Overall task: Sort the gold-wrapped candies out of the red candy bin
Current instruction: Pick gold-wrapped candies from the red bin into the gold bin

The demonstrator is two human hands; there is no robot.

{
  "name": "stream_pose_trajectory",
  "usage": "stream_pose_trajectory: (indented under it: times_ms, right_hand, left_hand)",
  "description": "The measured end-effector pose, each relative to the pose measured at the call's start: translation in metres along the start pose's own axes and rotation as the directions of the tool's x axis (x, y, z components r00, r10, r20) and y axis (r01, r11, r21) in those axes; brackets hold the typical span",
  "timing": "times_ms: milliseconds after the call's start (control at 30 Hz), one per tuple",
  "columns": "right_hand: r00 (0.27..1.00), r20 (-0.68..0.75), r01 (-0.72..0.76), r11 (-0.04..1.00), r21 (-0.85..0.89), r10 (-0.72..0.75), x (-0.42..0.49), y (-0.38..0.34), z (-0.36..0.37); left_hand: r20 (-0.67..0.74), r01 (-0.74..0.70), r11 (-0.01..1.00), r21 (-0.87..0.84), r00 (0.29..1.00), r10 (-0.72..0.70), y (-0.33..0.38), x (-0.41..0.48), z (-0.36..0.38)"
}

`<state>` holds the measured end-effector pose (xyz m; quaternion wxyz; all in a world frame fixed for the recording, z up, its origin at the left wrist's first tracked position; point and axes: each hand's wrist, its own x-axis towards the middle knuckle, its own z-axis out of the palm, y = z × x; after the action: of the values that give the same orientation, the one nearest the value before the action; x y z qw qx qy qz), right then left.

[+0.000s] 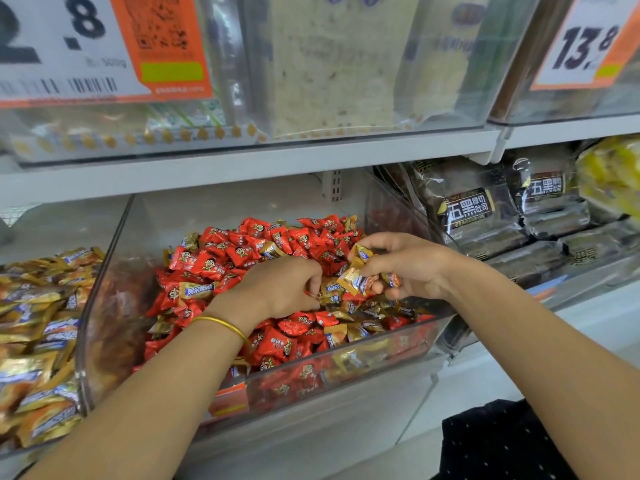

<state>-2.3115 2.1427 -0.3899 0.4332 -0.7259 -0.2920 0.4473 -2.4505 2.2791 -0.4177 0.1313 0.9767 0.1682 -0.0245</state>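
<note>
A clear plastic bin [104, 278] on the lower shelf holds a heap of red-wrapped candies [242, 251] with gold-wrapped candies [197, 289] mixed in. My left hand [280, 285], a gold bangle on its wrist, reaches down into the heap and pinches a gold-wrapped candy at its fingertips. Over the bin's right side my right hand [401, 265] grips several gold-wrapped candies [356, 278] in curled fingers.
Left of the red bin a second clear bin is full of gold-wrapped candies [38, 341]. To the right lie dark packaged bread loaves [478, 209]. The white upper shelf [242, 164] with price tags overhangs the bins.
</note>
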Motion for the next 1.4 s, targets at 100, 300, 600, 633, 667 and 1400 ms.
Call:
stream_pose_trajectory:
  times_ms: [100, 300, 600, 633, 667, 1400]
  right_hand:
    - [1.0, -0.003, 0.029, 0.996, 0.078, -0.029, -0.008, -0.002, 0.001]
    - [0.98, -0.094, 0.181, 0.981, 0.064, -0.175, -0.023, -0.007, 0.003]
    - [0.972, -0.158, 0.189, 0.978, 0.091, -0.173, -0.015, -0.008, 0.005]
    - [0.972, -0.161, 0.19, 0.977, 0.094, -0.174, -0.014, -0.008, 0.005]
    - [0.971, -0.164, 0.193, 0.976, 0.099, -0.175, -0.013, -0.008, 0.005]
    - [0.976, -0.157, 0.208, 0.879, 0.43, -0.154, -0.008, -0.02, 0.021]
  left_hand:
    - [-0.048, -0.026, 0.989, -0.144, 0.999, 0.019, 0.0, -0.001, -0.002]
    - [0.069, -0.09, 0.985, -0.144, 0.993, 0.101, 0.009, 0.006, 0.004]
    - [0.274, -0.091, 0.969, 0.229, 0.961, 0.026, 0.019, 0.026, 0.007]
    - [0.266, -0.09, 0.962, 0.258, 0.964, 0.019, 0.023, 0.027, 0.006]
    - [0.25, -0.083, 0.958, 0.275, 0.968, 0.013, 0.026, 0.029, 0.005]
    - [-0.19, 0.024, 0.754, -0.656, 0.962, -0.197, -0.001, -0.028, -0.024]
